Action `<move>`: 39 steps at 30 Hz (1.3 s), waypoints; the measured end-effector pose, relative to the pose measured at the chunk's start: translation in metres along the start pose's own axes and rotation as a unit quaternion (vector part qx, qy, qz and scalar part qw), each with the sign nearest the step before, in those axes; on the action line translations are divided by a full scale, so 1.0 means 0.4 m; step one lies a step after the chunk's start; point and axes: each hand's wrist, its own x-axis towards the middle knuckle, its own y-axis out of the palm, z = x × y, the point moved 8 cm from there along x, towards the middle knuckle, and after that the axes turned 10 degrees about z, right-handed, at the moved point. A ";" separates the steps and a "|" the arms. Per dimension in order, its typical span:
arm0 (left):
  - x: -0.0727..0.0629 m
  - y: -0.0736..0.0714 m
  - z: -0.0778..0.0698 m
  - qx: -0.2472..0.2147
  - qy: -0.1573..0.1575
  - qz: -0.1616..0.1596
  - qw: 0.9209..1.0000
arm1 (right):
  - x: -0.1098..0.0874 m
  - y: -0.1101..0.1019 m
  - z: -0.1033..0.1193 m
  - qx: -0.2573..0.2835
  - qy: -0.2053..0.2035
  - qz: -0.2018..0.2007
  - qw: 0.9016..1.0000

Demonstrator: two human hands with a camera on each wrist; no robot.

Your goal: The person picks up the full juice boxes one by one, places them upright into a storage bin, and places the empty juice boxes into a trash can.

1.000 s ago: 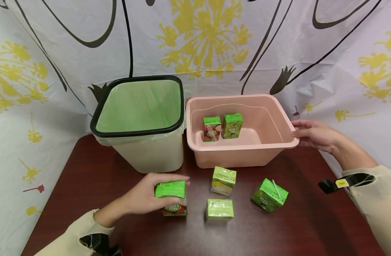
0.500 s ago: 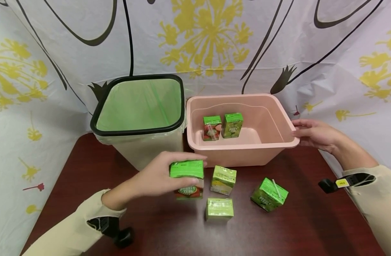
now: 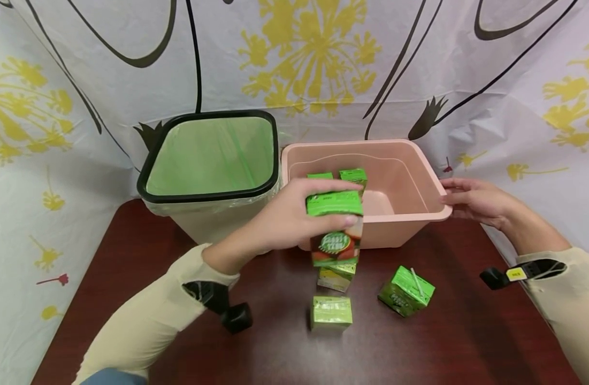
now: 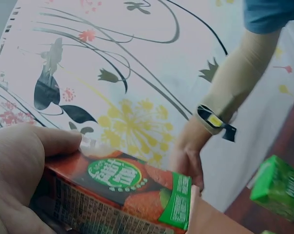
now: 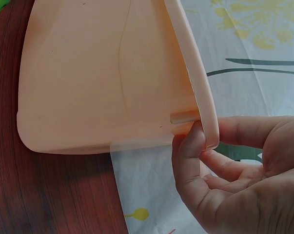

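Observation:
My left hand [image 3: 294, 216] grips a green-topped juice box [image 3: 335, 243] with a strawberry picture and holds it up over the front rim of the pink bin [image 3: 395, 235]. In the left wrist view the thumb lies along the side of this juice box [image 4: 122, 187]. My right hand [image 3: 477, 202] pinches the bin's right rim; the right wrist view has the right hand [image 5: 225, 165] with fingers on both sides of the rim [image 5: 195, 73]. Inside the bin stand two green-topped boxes, one a green juice box [image 3: 356, 176], partly hidden behind my left hand.
A bin with a black rim [image 3: 207, 198] and a green liner stands left of the pink one. On the dark red table [image 3: 275, 347] are two pale yellow-green boxes, the nearer box [image 3: 331, 314] and a partly covered box [image 3: 335, 278], plus a green box with a straw [image 3: 406, 291].
My left hand has lifted the strawberry juice box off the table and carried it right and forward to the pink bin's front edge. The right hand stays on the rim.

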 end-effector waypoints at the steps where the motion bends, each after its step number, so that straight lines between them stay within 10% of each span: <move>1: 0.016 -0.001 -0.004 -0.007 -0.001 -0.002 1.000 | 0.000 0.000 0.000 0.000 0.000 -0.001 1.000; 26: 0.330 -0.023 0.030 -0.168 -0.126 0.021 0.977 | 0.005 0.001 0.000 -0.015 0.016 -0.007 1.000; 34: 0.379 -0.018 0.089 -0.262 -0.172 0.027 0.949 | 0.001 0.004 0.003 -0.014 0.012 -0.007 1.000; 39: 0.395 -0.022 0.148 -0.221 -0.207 0.057 0.951 | 0.001 0.004 0.001 -0.008 0.005 -0.004 1.000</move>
